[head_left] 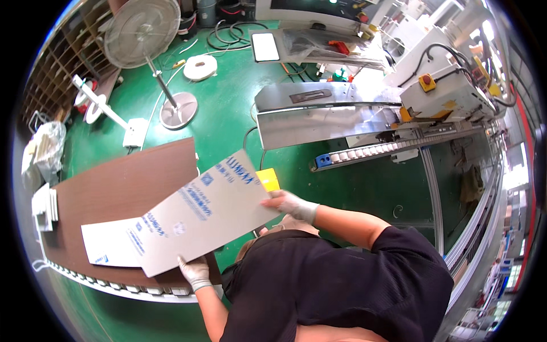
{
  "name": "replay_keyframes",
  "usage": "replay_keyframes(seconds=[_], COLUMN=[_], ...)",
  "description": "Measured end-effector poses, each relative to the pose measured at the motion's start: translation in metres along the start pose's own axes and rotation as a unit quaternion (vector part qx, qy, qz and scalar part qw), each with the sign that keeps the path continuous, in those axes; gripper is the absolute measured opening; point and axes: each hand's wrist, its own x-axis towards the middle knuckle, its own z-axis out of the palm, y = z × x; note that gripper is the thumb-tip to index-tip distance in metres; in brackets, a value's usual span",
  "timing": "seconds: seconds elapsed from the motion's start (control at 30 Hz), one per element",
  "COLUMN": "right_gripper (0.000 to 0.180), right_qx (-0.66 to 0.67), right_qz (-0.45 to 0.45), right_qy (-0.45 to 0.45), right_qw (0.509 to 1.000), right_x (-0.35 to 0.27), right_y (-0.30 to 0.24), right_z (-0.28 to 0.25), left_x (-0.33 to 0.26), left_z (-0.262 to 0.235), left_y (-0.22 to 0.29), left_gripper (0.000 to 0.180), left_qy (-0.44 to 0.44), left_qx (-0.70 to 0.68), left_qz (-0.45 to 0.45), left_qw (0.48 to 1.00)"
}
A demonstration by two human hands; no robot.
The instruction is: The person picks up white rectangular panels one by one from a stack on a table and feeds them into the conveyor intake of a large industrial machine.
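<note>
A long pale grey panel (199,219) with blue print on its face is held tilted in front of me, between both hands. My left hand (195,271), in a white glove with bare fingertips, grips its near edge. At the panel's right end my right hand (288,205), gloved the same way, pinches the corner. Under the panel's left end lies another white panel (105,245) with a small blue mark, flat on the brown tabletop (142,171). The held panel covers part of it.
A metal machine bed (319,125) with a roller rail (370,149) stands ahead to the right, below a control box with a red button (426,82). A fan on a round base (178,111) stands beyond the table. White pieces (45,208) are stacked at the table's left end.
</note>
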Motion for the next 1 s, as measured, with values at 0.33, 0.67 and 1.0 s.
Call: replay_keyframes(seconds=[0.33, 0.67, 1.0], right_gripper=[0.037, 0.047, 0.046], right_qx=[-0.045, -0.024, -0.035], right_qz=[-0.223, -0.214, -0.150], right_qy=[0.303, 0.472, 0.574], right_qw=[0.925, 0.855, 0.804], right_x=[-0.079, -0.115, -0.128], right_y=[-0.026, 0.005, 0.056], right_z=[-0.095, -0.215, -0.293], left_x=[0.014, 0.027, 0.019], left_z=[0.028, 0.158, 0.193], left_y=[-0.009, -0.105, -0.140], left_gripper=[0.053, 0.058, 0.057], left_qy=[-0.014, -0.189, -0.172], left_qx=[0.035, 0.152, 0.214], left_qz=[-0.022, -0.126, -0.150], left_qw=[0.999, 0.962, 0.950])
